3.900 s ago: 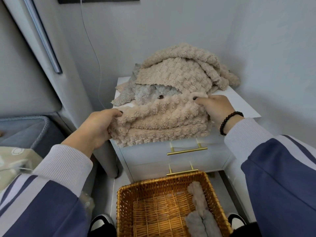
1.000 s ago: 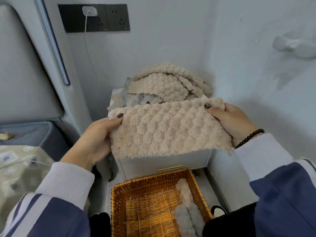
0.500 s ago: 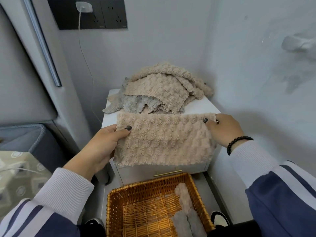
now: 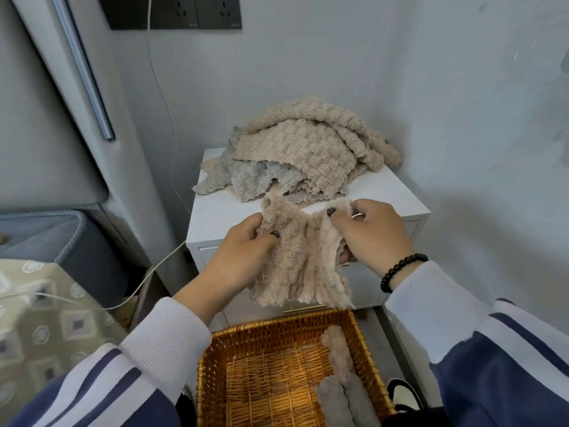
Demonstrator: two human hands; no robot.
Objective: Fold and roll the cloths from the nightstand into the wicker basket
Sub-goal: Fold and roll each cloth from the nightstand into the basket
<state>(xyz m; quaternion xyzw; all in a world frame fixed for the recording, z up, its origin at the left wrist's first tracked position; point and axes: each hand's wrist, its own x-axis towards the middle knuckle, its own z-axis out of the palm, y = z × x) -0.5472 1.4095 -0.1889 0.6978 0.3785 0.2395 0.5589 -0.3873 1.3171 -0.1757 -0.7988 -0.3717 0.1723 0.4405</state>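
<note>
A fluffy beige cloth [image 4: 300, 266] hangs bunched in front of the white nightstand [image 4: 397, 201]. My left hand [image 4: 243, 251] grips its left top edge and my right hand [image 4: 369, 235] pinches its right top edge, the two hands close together. Behind them a heap of beige and grey cloths [image 4: 304, 152] lies on the nightstand top. Below stands the wicker basket [image 4: 264, 377], open, with rolled cloths [image 4: 341, 380] lying along its right side.
A wall stands close on the right. A grey padded headboard [image 4: 40, 118] and a bed with patterned bedding [image 4: 40, 322] are at the left. A white cable [image 4: 144, 282] runs down from the wall sockets [image 4: 175, 12]. Dark shoes show beside the basket.
The cloth was spread wide between my hands; now my hands have come together and the cloth hangs gathered in vertical folds. The view has tilted down slightly.
</note>
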